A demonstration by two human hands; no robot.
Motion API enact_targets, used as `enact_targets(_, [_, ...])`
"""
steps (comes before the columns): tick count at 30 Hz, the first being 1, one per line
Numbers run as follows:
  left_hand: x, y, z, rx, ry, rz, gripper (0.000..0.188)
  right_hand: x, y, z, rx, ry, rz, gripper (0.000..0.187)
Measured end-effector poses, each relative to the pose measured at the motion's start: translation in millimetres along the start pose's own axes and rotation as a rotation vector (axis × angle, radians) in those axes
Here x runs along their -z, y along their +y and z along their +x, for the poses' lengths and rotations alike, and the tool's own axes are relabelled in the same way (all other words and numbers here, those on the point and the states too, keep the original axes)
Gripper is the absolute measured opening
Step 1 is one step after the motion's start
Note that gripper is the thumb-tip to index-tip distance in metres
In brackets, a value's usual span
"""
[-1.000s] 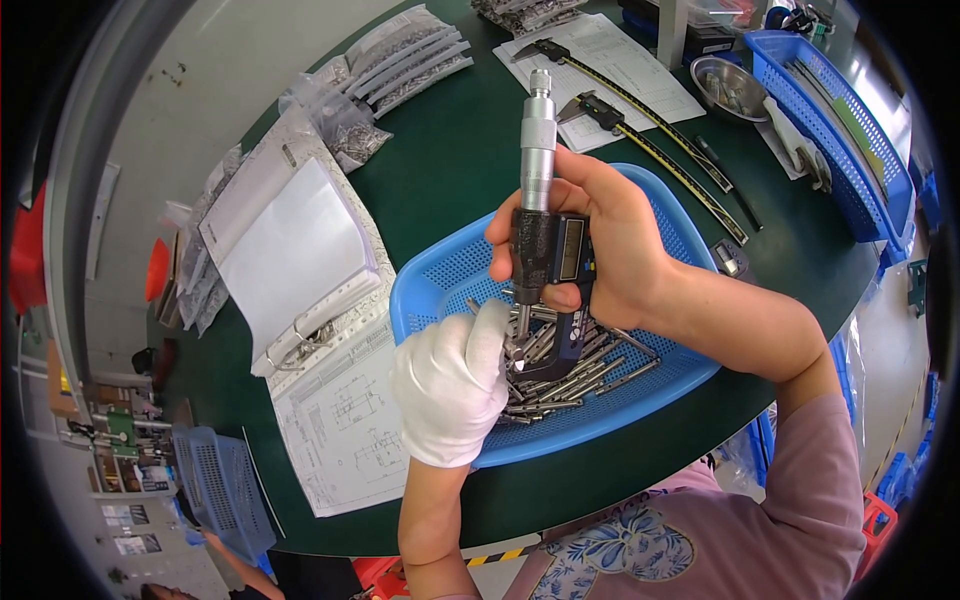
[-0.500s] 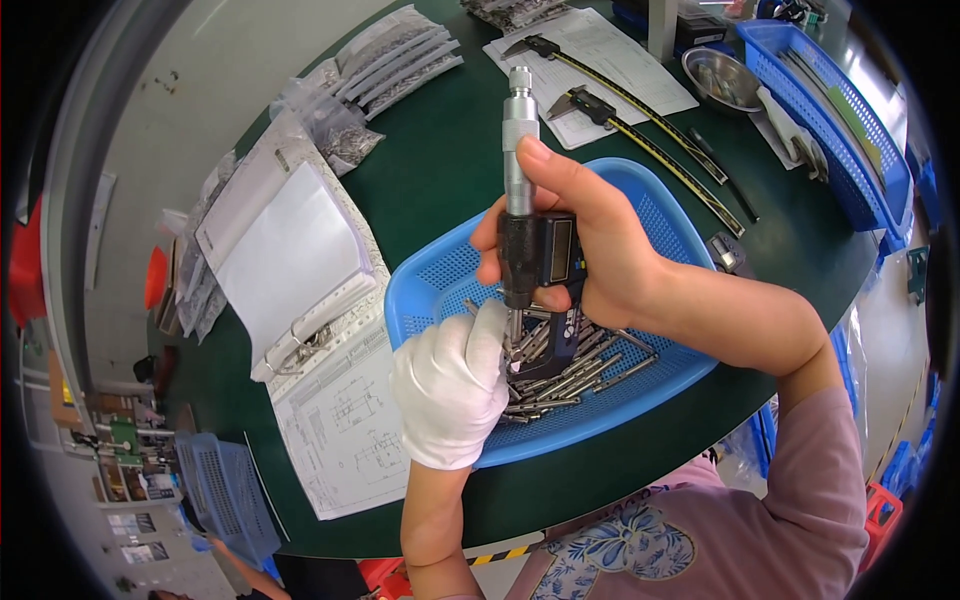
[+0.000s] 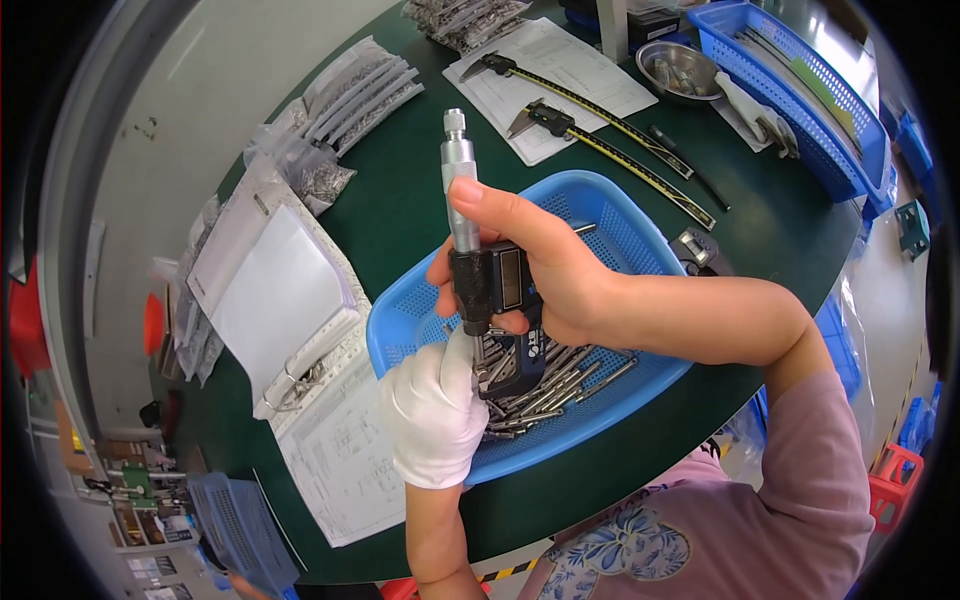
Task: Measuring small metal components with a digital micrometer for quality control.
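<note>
basket (image 3: 625,232): metal pins (image 3: 562,384) are heaped toward its near edge
bowl (image 3: 704,74): small parts (image 3: 671,74) are held
right hand (image 3: 562,272): micrometer (image 3: 472,288) is clamped
left hand (image 3: 432,415): gloved; grip cannot be told

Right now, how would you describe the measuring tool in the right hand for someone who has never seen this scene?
On the green table, find the blue basket of metal rods. Above it, the bare right hand grips the measuring tool, with a black body, small screen and silver barrel. Unlike the two long calipers lying nearby, it's held up.
</note>
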State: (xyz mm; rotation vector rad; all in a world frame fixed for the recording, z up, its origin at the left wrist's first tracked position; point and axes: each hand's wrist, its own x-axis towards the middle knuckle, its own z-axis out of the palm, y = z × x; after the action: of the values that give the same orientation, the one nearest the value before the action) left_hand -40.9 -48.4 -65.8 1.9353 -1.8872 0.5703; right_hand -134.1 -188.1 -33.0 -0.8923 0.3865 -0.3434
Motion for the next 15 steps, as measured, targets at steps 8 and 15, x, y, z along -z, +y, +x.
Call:
enact_targets(8, [0.8,-0.2,-1.2,0.004,-0.010,0.006,0.045,0.7,3.6,2.3,-0.001,0.010,-0.038,0.066])
enact_targets(15, [1.5,0.3,-0.8,0.017,-0.003,-0.013,0.043,2.2,3.9,6.2,0.056,-0.032,-0.058,0.065])
